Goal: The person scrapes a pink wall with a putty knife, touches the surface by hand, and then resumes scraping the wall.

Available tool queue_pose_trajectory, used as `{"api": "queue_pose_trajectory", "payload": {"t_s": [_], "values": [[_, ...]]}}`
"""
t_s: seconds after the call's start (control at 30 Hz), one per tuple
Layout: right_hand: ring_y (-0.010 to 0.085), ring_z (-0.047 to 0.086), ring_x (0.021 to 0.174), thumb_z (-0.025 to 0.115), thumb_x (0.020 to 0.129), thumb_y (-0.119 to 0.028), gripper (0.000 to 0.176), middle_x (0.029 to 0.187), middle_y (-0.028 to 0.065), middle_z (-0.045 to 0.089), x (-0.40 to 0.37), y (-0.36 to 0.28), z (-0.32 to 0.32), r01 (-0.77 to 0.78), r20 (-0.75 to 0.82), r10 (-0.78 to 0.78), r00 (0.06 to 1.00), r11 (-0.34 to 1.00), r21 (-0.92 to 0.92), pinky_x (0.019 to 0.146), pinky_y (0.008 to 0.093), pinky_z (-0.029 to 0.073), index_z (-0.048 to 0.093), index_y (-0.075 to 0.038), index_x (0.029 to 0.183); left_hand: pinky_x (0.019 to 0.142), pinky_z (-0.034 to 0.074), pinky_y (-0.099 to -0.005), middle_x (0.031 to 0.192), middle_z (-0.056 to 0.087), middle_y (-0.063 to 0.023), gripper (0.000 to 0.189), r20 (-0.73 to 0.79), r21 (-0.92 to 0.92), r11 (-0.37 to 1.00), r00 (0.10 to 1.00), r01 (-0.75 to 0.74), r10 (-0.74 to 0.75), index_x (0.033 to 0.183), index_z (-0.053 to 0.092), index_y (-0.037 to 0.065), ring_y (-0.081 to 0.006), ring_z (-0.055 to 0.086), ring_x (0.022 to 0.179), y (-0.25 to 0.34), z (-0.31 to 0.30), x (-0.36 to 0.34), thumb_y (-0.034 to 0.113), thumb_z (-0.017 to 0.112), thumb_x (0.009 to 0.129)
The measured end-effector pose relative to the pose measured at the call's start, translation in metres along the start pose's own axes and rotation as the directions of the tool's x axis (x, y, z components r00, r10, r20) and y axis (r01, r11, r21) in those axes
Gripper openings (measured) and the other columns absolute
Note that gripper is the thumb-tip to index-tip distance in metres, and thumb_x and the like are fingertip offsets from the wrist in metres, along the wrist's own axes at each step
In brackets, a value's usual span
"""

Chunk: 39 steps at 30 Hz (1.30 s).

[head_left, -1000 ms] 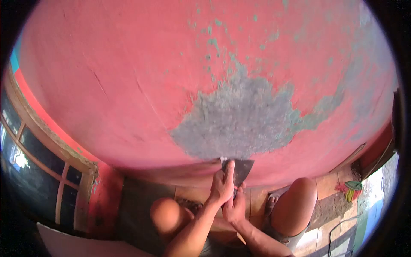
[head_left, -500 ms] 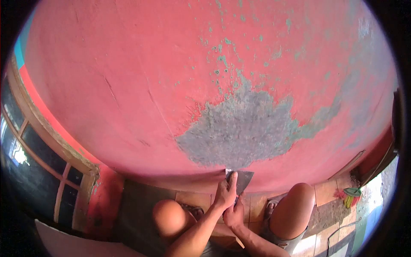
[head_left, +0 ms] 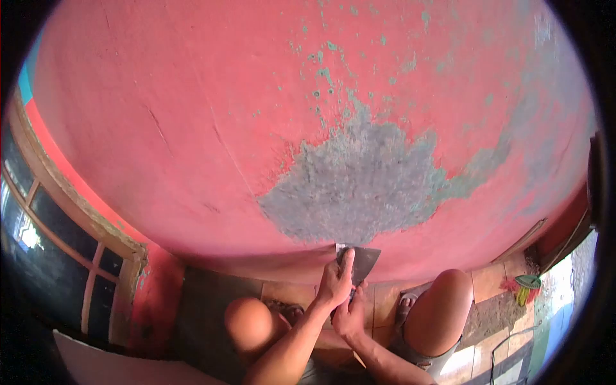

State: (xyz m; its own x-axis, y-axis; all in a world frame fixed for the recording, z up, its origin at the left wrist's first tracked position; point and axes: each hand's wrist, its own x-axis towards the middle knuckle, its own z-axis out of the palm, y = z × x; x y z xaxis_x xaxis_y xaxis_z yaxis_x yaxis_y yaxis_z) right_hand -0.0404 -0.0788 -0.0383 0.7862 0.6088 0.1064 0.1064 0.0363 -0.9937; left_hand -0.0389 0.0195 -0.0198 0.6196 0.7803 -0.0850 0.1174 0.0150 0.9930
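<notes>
A wide-bladed putty knife (head_left: 366,263) is held in both hands, its blade pointing up at the lower edge of a bare grey patch (head_left: 353,183) on the red wall (head_left: 192,83). Closed around the base of the blade, my left hand (head_left: 335,282) has its thumb laid along the metal. Just below it, my right hand (head_left: 350,319) grips the dark handle, most of which is hidden by the fingers. Flaked green spots show in the red paint above the patch.
My bent knees (head_left: 249,324) flank both arms, with sandalled feet on the tiled floor (head_left: 386,305). A framed window (head_left: 64,256) stands at left. A broom (head_left: 529,282) with green and red bristles rests at right, near a dark cable (head_left: 494,356).
The whole view has tilted slightly, so wall, knees and hands sit a little higher in the picture. Both hands keep the same grip on the putty knife below the patch.
</notes>
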Motion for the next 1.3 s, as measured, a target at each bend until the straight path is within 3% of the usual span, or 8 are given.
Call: {"api": "queue_pose_trajectory", "payload": {"t_s": [0.07, 0.17, 0.27, 0.5, 0.73, 1.0, 1.17, 1.3], "values": [[0.03, 0.065, 0.08, 0.044, 0.103, -0.02, 0.032, 0.089, 0.0202, 0.067, 0.001, 0.011, 0.004, -0.113, 0.03, 0.111, 0.993, 0.991, 0.076, 0.079, 0.0402, 0.05, 0.056, 0.009, 0.111, 0.044, 0.046, -0.0304, 0.056, 0.044, 0.0007, 0.061, -0.004, 0.086, 0.991, 0.995, -0.098, 0.099, 0.068, 0.052, 0.003, -0.0093, 0.05, 0.051, 0.001, -0.002, 0.001, 0.053, 0.046, 0.103], [0.0274, 0.064, 0.078, 0.045, 0.103, -0.02, 0.031, 0.086, 0.0187, 0.066, 0.005, 0.044, 0.007, 0.355, -0.022, -0.366, 0.93, 0.914, -0.194, 0.077, 0.0391, 0.05, 0.056, 0.008, 0.109, 0.046, 0.046, -0.0301, 0.058, 0.045, 0.0013, 0.06, 0.014, -0.072, 0.997, 1.0, 0.028, -0.027, 0.071, 0.053, 0.003, -0.0088, 0.05, 0.053, 0.008, 0.001, 0.0, 0.053, 0.045, 0.103], [0.0285, 0.064, 0.081, 0.046, 0.102, -0.02, 0.031, 0.09, 0.02, 0.067, 0.007, 0.026, -0.003, -0.087, 0.147, 0.09, 0.985, 0.996, -0.03, 0.081, 0.04, 0.049, 0.056, 0.008, 0.111, 0.047, 0.047, -0.0285, 0.061, 0.046, 0.0015, 0.058, 0.033, -0.118, 0.992, 0.999, 0.042, -0.039, 0.073, 0.055, 0.003, -0.0091, 0.052, 0.054, -0.006, 0.001, 0.003, 0.051, 0.045, 0.103], [0.028, 0.064, 0.076, 0.046, 0.102, -0.019, 0.03, 0.081, 0.0162, 0.067, 0.007, 0.021, 0.007, 0.085, -0.018, -0.084, 0.996, 0.995, 0.057, 0.077, 0.0396, 0.05, 0.056, 0.008, 0.112, 0.047, 0.049, -0.0289, 0.06, 0.055, -0.001, 0.059, 0.05, -0.095, 0.995, 0.999, 0.024, -0.019, 0.073, 0.057, 0.002, -0.0124, 0.061, 0.056, 0.006, 0.001, 0.008, 0.051, 0.045, 0.103], [0.026, 0.065, 0.078, 0.045, 0.102, -0.019, 0.031, 0.087, 0.0179, 0.067, 0.001, -0.004, -0.004, -0.14, 0.079, 0.134, 0.988, 0.987, 0.075, 0.073, 0.0404, 0.051, 0.056, 0.008, 0.112, 0.046, 0.047, -0.0306, 0.056, 0.045, -0.0008, 0.062, -0.005, 0.046, 0.998, 0.999, -0.043, 0.043, 0.069, 0.053, 0.002, -0.0117, 0.053, 0.05, 0.008, 0.0, 0.0, 0.053, 0.045, 0.103], [0.0305, 0.064, 0.088, 0.045, 0.102, -0.02, 0.034, 0.092, 0.0222, 0.065, 0.006, -0.002, 0.0, 0.094, 0.016, -0.093, 0.995, 0.996, -0.006, 0.086, 0.0405, 0.048, 0.056, 0.011, 0.112, 0.047, 0.049, -0.0291, 0.063, 0.063, -0.0066, 0.06, 0.031, -0.009, 0.999, 0.999, 0.033, -0.032, 0.076, 0.061, 0.001, -0.0153, 0.064, 0.053, 0.024, 0.001, -0.004, 0.051, 0.043, 0.104], [0.031, 0.065, 0.09, 0.046, 0.102, -0.021, 0.037, 0.1, 0.0238, 0.066, 0.009, -0.002, -0.007, -0.14, 0.145, 0.133, 0.98, 0.989, 0.041, 0.099, 0.0398, 0.044, 0.056, 0.011, 0.115, 0.047, 0.049, -0.0287, 0.065, 0.066, -0.0073, 0.06, 0.089, -0.15, 0.986, 0.994, 0.071, -0.059, 0.08, 0.064, 0.001, -0.015, 0.064, 0.053, 0.012, 0.003, 0.004, 0.051, 0.042, 0.104], [0.0319, 0.065, 0.09, 0.046, 0.101, -0.021, 0.035, 0.099, 0.025, 0.066, 0.008, 0.01, 0.002, 0.183, -0.026, -0.184, 0.983, 0.982, -0.046, 0.089, 0.0406, 0.047, 0.058, 0.011, 0.111, 0.046, 0.048, -0.0274, 0.06, 0.059, -0.002, 0.059, 0.008, 0.052, 0.999, 1.0, -0.007, 0.007, 0.077, 0.061, 0.003, -0.0149, 0.064, 0.053, 0.011, 0.0, 0.0, 0.052, 0.042, 0.104]]}}
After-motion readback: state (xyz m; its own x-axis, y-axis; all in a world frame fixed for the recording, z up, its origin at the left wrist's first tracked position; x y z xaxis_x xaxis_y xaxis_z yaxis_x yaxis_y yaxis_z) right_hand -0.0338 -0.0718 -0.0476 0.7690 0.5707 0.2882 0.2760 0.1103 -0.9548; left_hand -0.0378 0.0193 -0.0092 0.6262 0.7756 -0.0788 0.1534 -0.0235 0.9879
